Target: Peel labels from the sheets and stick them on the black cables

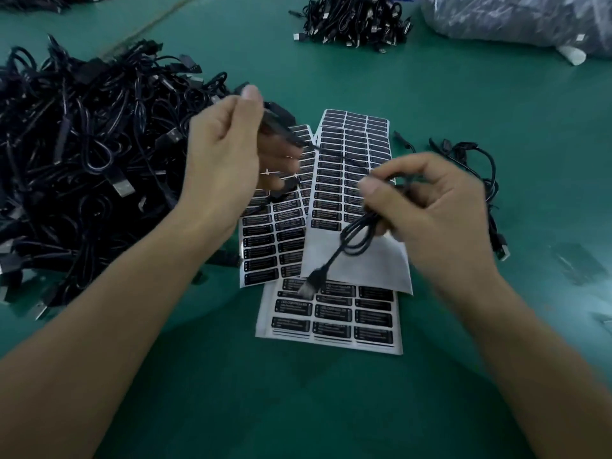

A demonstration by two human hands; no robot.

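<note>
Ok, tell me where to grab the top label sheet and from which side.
Pinch the top label sheet by its bare lower strip, coming from the near right corner. The labels there are gone, so only plain backing gets touched, and that corner seems to lift off the sheet below.

Label sheets (331, 309) overlapping at the centre of the table (298, 409), big cable heap (82, 154) at nine to ten o'clock, smaller cable bunch (351, 21) at twelve, plastic bag (513, 18) at one, loose cables (473, 167) at three beside the sheets, left hand (225, 154) and right hand (430, 207) above the sheets, a cable (354, 233) held between them
</note>
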